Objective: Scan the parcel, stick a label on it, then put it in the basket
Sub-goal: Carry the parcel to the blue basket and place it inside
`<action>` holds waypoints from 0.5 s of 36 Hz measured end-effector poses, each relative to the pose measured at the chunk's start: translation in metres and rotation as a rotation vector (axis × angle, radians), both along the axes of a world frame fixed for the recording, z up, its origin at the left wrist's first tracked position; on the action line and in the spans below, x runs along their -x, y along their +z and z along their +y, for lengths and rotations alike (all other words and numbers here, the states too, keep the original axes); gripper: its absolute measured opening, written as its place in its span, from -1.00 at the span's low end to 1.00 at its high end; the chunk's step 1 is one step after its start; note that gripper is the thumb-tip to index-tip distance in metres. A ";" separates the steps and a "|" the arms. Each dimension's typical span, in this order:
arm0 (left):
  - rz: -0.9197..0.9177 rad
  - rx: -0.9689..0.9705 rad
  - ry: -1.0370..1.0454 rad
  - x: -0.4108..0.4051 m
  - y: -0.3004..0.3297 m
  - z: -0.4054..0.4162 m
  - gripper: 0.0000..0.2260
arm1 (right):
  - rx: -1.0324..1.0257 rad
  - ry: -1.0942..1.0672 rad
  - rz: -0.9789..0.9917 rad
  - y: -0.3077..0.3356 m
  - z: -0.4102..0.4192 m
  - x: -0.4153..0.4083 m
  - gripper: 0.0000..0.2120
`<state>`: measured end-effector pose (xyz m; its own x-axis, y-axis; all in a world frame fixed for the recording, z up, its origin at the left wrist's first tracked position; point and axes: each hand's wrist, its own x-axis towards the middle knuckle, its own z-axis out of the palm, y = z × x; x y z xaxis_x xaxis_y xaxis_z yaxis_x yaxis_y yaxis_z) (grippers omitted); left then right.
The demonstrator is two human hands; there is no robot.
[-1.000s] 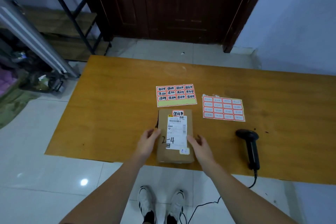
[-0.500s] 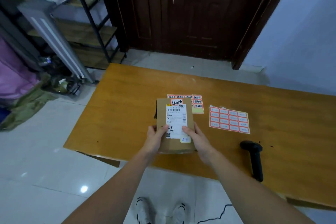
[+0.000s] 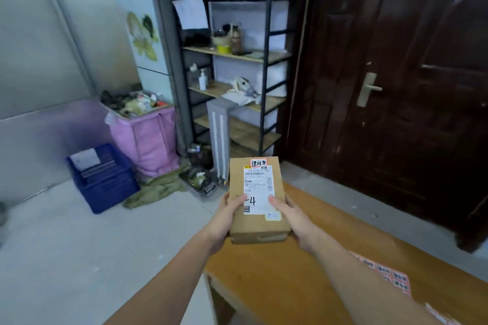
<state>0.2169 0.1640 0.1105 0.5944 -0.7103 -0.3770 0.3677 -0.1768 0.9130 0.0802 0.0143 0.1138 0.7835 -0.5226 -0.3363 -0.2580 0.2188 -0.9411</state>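
Fingers: the left hand (image 3: pixel 226 215) and right hand (image 3: pixel 295 221) both clamp the parcel (image 3: pixel 257 200), thumbs laid on its top face, the other fingers hidden beneath.
Parcel: a brown box held level in the air above the near-left end of the surface (image 3: pixel 285 280), touching only the hands.
Label: an orange sticker (image 3: pixel 258 163) sits at the far edge of the box, just above the white shipping slip (image 3: pixel 257 188), so the sticking step looks done.
Grip reason: a two-sided hold with the printed face up probably keeps the box steady for carrying.
Basket: a blue crate (image 3: pixel 105 179) stands on the floor well to the left, with a flat white item inside; it seems the likely target.
Step in hand: judged as the carry toward the basket, not yet released.
Surface: orange-brown wood; sheets of orange stickers (image 3: pixel 390 276) lie at its right.
Room: a pink bin (image 3: pixel 145 137) full of clutter, a metal shelf rack (image 3: pixel 237 55), a dark door (image 3: pixel 396 87) and a pale tiled floor (image 3: pixel 79 245).
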 end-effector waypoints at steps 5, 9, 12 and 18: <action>-0.021 -0.007 0.190 -0.073 0.023 0.065 -0.40 | 0.035 0.129 -0.004 0.026 0.046 -0.099 -0.56; -0.033 -0.036 0.357 -0.120 0.040 0.114 -0.47 | -0.001 0.223 -0.003 0.039 0.088 -0.169 -0.62; -0.046 -0.072 0.442 -0.154 0.052 0.145 -0.46 | -0.035 0.321 0.002 0.042 0.115 -0.217 -0.60; -0.069 -0.099 0.580 -0.218 0.065 0.190 -0.52 | -0.050 0.437 -0.021 0.049 0.152 -0.306 -0.63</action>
